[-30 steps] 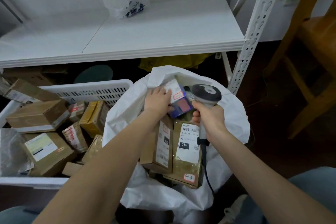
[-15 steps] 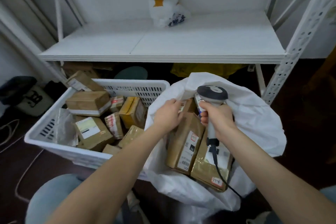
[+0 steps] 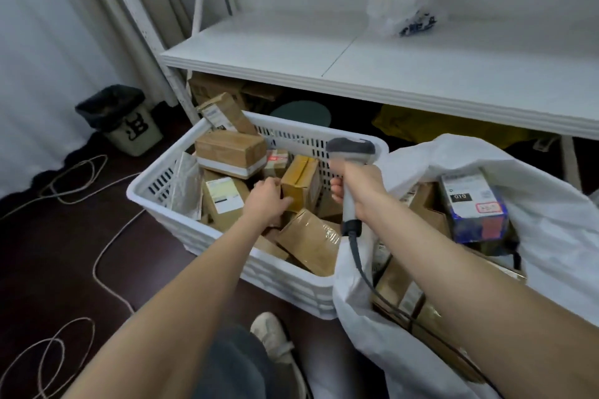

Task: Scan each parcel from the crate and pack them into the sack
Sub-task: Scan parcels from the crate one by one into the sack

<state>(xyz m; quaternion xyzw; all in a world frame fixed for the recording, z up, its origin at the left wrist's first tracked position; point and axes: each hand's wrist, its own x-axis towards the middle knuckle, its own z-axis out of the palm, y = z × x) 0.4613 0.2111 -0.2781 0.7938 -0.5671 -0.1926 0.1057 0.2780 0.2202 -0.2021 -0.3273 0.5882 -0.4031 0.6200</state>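
**A:** What kind of room is this, and what is underfoot?

**B:** A dark floor [image 3: 64, 269], seen from above. A white shelf [image 3: 389, 68] runs across the back, with a crumpled white bag [image 3: 405, 3] on it. A small bin [image 3: 126, 120] with a black liner stands by the pale wall on the left. Thin cords [image 3: 107, 236] loop over the floor there.

**A:** Where are the parcels?

**B:** A white slotted crate [image 3: 139, 194] sits on the floor in the middle, its far end near the shelf's front edge. It holds a loose heap of brown cardboard parcels [image 3: 230, 152]. An open white sack [image 3: 551, 220] touches the crate's right side. More parcels stand inside it, with a blue box [image 3: 473, 207] on top.

**A:** And the hands?

**B:** Both bare arms reach forward. The left hand [image 3: 267, 199] is down in the crate. Its fingers and thumb curl around the near left edge of a yellow box [image 3: 299, 181] that stands tilted among the others. The right hand [image 3: 359, 185] hovers by the crate's right rim, wrapped firmly around the handle of a grey scanner [image 3: 351, 149] whose head is up. Its cable [image 3: 356, 256] hangs down across the sack's mouth.

**A:** How tight is the space?

**B:** Parcels press close around the yellow box. The sack's mouth gapes wide just beside the right arm. Bare floor lies left of the crate, crossed by the cords. A shoe [image 3: 272, 334] rests near the crate's near wall.
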